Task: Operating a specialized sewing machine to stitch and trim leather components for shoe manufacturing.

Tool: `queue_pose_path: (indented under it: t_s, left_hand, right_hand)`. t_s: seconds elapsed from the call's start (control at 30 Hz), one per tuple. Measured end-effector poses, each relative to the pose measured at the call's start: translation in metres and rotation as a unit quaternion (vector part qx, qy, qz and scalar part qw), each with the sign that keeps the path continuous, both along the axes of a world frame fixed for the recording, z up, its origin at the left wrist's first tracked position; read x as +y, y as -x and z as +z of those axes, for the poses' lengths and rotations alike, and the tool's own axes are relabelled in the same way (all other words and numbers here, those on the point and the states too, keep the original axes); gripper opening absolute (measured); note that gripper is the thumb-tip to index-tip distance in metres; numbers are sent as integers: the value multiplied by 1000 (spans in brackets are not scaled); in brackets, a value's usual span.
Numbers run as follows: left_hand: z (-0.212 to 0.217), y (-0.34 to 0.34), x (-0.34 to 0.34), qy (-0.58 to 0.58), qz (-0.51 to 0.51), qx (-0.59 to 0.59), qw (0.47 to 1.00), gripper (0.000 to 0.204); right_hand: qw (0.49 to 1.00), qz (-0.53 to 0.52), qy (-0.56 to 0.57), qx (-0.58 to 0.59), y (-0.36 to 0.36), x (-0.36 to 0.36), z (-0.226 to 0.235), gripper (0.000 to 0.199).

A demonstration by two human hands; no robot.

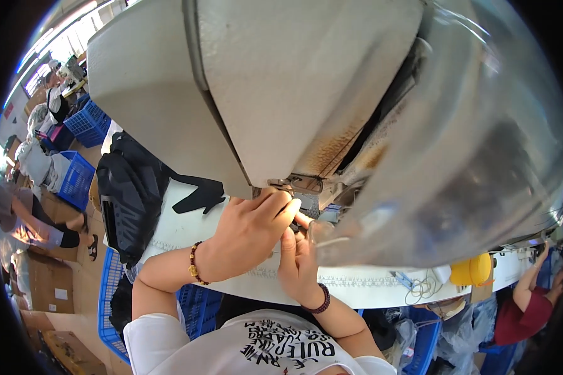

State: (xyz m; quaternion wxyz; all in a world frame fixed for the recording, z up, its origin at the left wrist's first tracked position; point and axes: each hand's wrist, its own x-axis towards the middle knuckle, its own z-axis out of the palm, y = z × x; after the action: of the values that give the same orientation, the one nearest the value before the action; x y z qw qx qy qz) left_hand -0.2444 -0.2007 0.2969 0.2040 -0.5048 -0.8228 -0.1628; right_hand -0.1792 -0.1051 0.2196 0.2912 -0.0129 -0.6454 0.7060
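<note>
A large pale sewing machine (294,81) fills the upper view, with rust-brown stains near its needle area. Below its metal presser parts (306,183), my left hand (247,234) is closed, with the fingers bent and pinched together. Close against it from the right, my right hand (300,265) has thumb and fingers brought together, pointing up at the same spot. A small dark bit (296,229) shows between the fingertips; most of it is hidden, so its kind cannot be told. Left of my hands, flat black cut pieces (200,195) lie on the white table (231,284).
Black fabric (131,194) is heaped at the table's left edge. A clear plastic cover (456,156) bulges over the right side. A yellow container (471,270) and a loose thin cord (424,286) lie at right. Blue baskets (109,306) stand below. Other people work on both sides.
</note>
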Motion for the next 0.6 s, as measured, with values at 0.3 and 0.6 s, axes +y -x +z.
queue_pose_path:
  t_s: [0.3, 0.6]
  left_hand:
    - [7, -12, 9, -16, -15, -1, 1000, 34]
    - [-12, -7, 10, -20, 2, 136, 991, 31]
  right_hand:
    - [949, 63, -299, -74, -30, 44, 21, 25]
    - [892, -44, -447, 57, 8, 121, 35, 18]
